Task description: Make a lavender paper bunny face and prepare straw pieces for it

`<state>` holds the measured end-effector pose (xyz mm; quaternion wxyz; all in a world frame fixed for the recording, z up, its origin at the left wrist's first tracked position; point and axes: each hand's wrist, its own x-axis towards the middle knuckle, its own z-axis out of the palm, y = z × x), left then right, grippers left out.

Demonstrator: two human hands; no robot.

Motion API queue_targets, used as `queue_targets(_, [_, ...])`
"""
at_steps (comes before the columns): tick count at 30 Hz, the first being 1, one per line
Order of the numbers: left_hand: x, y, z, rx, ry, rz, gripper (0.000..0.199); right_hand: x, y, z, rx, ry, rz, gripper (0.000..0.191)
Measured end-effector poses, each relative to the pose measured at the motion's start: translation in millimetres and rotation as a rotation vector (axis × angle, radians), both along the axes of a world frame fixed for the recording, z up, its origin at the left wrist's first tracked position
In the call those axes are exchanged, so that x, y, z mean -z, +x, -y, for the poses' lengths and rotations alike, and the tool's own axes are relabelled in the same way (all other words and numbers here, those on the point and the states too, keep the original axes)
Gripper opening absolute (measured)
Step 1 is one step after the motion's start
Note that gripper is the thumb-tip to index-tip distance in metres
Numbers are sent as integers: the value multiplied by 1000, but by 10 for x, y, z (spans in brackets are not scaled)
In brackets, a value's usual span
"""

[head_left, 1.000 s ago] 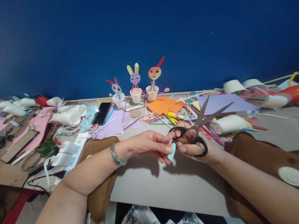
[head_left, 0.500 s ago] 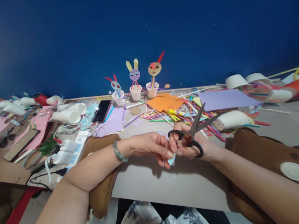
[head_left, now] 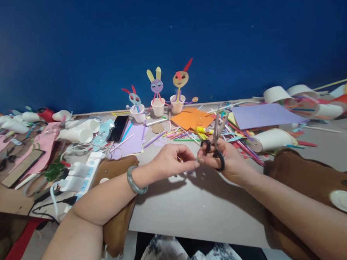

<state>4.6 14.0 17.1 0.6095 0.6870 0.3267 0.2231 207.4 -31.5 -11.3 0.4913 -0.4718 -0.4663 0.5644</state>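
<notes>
My right hand (head_left: 225, 158) is closed around the black handles of the scissors (head_left: 217, 133), whose blades point up and away, slightly parted. Its thumb and forefinger meet the fingertips of my left hand (head_left: 175, 159). My left hand is pinched, and a tiny pale piece shows between the fingertips, too small to make out. A grey bangle circles my left wrist. Beneath the hands, part of a purple round shape (head_left: 190, 171) shows on the grey table (head_left: 201, 214).
Three paper-faced figures in white cups (head_left: 157, 106) stand along the blue wall. Orange paper (head_left: 193, 118), straws and scraps lie behind my hands. A phone (head_left: 118, 129) and power strip (head_left: 88, 173) are left; brown bags (head_left: 304, 185) flank both sides.
Both hands have risen a little and turned. The scissors now point more upright with blades closer together. The light-blue scrap that hung below the fingertips is mostly hidden.
</notes>
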Motion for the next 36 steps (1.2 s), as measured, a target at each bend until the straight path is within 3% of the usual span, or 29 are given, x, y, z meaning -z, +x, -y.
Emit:
queue_targets(3, [-25,-7,30,-37,177,-109,5,18,-6,3,23,5,8,46])
queue_targets(6, [-2,-7,28,-40,257,-137,5,16,-21,12,43,30,33,46])
queue_targets(18, [61,-8,23,-23,276,-111,7,-6,-46,42,54,35,47,46])
queue_targets(21, [54,-2,21,-53,212,-82,6,-8,-65,54,103,46,50,45])
queue_targets(25, [17,18,-8,-116,-34,113,18,-54,-87,66,150,62,59,40])
queue_targets(29, [-36,26,-44,-180,-188,293,31,-93,-100,76,16,113,190,44])
queue_targets(36, [-16,40,-59,-344,-184,434,37,1,-146,109,-191,137,305,53])
